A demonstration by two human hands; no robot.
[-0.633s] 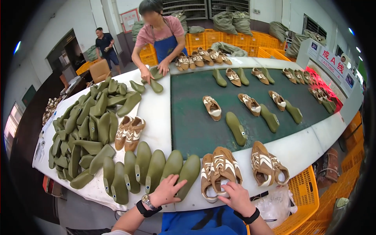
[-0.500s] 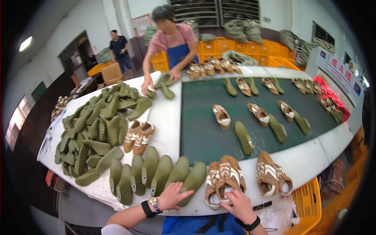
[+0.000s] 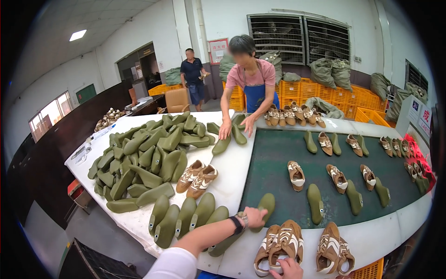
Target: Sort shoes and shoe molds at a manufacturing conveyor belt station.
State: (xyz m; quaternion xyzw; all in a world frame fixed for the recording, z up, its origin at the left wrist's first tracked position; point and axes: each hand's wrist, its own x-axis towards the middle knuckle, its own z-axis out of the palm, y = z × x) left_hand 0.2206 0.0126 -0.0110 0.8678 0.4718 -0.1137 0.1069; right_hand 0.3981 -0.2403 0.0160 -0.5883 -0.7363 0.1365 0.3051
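Observation:
My left hand (image 3: 254, 216), with a dark watch at the wrist, reaches forward and closes on a green shoe last (image 3: 266, 203) at the right end of a front row of lasts (image 3: 186, 217). At the picture's lower edge, my right hand (image 3: 288, 268) grips the heel end of a brown and white shoe (image 3: 280, 242), one of a pair lying on the white table edge (image 3: 371, 239). A second such pair (image 3: 332, 246) lies just to the right.
A big pile of green lasts (image 3: 148, 158) covers the white table on the left, beside a brown shoe pair (image 3: 197, 176). The dark green belt (image 3: 278, 158) carries shoes and lasts. A person in a blue apron (image 3: 251, 79) handles lasts opposite. Orange crates (image 3: 362, 100) stand behind.
The view has tilted up and shows more of the room. My left hand has shifted right onto the last at the row's end. My right hand stays on the brown shoe.

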